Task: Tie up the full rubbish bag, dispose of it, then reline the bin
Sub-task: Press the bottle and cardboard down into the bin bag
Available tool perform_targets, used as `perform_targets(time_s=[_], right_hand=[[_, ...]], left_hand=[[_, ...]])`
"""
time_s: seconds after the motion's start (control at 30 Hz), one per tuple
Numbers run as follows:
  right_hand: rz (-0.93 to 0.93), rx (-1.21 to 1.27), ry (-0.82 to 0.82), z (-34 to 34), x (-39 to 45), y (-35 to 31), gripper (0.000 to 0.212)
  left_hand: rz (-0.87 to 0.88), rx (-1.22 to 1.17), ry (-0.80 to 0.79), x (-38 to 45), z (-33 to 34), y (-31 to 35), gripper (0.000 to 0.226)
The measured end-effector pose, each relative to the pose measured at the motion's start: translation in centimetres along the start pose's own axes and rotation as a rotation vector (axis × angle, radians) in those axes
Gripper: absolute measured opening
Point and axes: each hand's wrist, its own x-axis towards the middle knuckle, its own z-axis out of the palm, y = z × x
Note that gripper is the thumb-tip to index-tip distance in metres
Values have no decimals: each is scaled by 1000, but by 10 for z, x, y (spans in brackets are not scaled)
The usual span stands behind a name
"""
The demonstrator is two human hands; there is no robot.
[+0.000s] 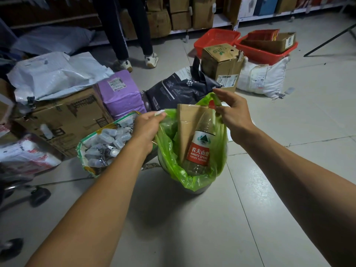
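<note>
A green rubbish bag (169, 157) sits inside a small grey bin (196, 189) on the tiled floor. Out of the bag stick a brown cardboard piece (187, 124) and a clear plastic bottle (200, 145) with a red label. My left hand (148, 128) pinches the bag's left edge and pulls it up. On the other side my right hand (233, 110) grips the bag's right handle loop, raised above the bin. The bag's mouth is wide apart between both hands.
Left of the bin stands a sack of small plastic bottles (107, 143), with cardboard boxes (63, 116) and parcels behind it. A black pet-food bag (177, 89), a box (221, 64) and red baskets (265, 49) lie beyond. A person's legs (131, 35) stand by the shelves.
</note>
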Motion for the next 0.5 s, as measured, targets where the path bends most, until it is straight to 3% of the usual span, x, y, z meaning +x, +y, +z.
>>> perform_targets(time_s=[0.07,0.27,0.4,0.5], right_hand=[[-4,10,6,0,1,0,53],[-32,80,23,1,3,-2,53],[4,-32,-40,2,2,4,59],[14,-138,-25,-3,-1,8,67]], left_hand=[[86,-36,53,1,4,0,7],[150,-204,145,7,6,-3,21],[119,-148,170,7,6,-5,23],[66,-131,140,8,4,-2,12]])
